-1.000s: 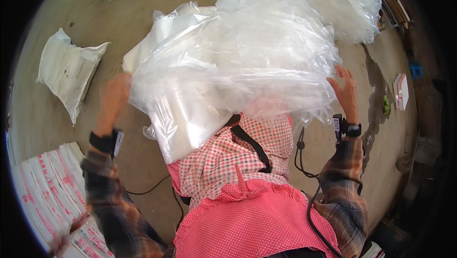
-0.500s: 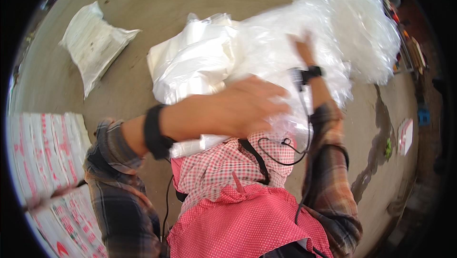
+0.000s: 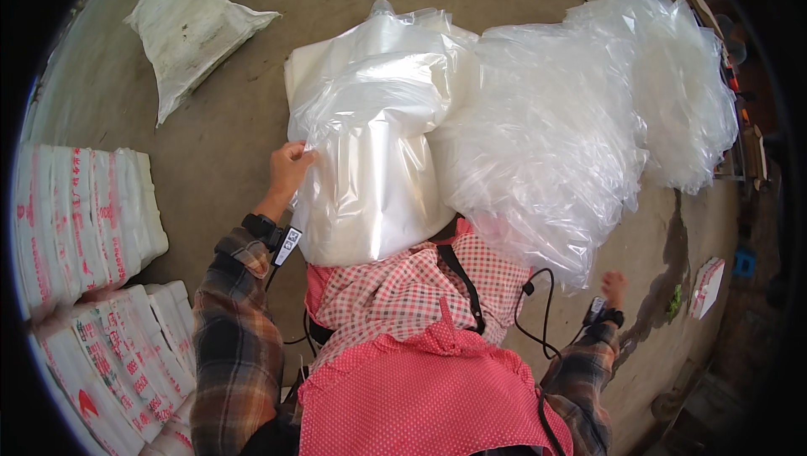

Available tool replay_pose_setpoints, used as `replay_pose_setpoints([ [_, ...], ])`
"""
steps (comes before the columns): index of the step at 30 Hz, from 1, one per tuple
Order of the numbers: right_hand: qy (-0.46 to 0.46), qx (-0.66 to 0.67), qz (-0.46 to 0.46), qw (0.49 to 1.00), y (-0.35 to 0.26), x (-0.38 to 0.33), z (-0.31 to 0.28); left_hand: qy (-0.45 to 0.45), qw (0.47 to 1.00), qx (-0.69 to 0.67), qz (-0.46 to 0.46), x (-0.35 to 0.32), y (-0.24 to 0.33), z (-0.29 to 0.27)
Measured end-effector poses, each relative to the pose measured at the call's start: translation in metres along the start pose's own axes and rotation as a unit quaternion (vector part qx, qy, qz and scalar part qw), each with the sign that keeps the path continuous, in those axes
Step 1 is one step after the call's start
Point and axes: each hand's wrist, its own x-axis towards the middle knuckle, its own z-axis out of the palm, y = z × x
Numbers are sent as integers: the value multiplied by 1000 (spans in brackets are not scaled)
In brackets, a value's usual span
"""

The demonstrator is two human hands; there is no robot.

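Note:
A stack of clear plastic bags (image 3: 374, 153) lies over my lap, rising in front of my chest. My left hand (image 3: 288, 170) pinches the left edge of that stack, fingers closed on the film. To its right sprawls a large crumpled heap of clear plastic bags (image 3: 563, 128), reaching to the far right. My right hand (image 3: 614, 286) pokes out low beneath the heap's lower edge; only a small part shows, and I cannot tell what its fingers do. Both wrists wear black bands with cables.
A white filled sack (image 3: 189, 27) lies on the concrete floor (image 3: 210, 170) at the upper left. Piles of white printed woven bags (image 3: 80, 212) stand along the left edge, more (image 3: 118, 363) at the lower left. A small packet (image 3: 706, 286) rests at the right.
My left arm, which crossed in front of the bags half a second ago, has drawn back to the stack's left edge. My right hand dropped from the heap's top to below it.

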Motion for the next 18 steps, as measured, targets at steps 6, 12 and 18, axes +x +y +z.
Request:
replay_pose_setpoints([
  [6,-14,-27,-317,948,-269,-48,39,5,982,60,181,-21,105,18],
  [12,-406,-155,-527,730,-333,-222,294,-312,903,105,275,-104,166,62],
  [18,-470,-409,-480,617,-230,-301,412,-470,859,10,204,-120,180,1],
])
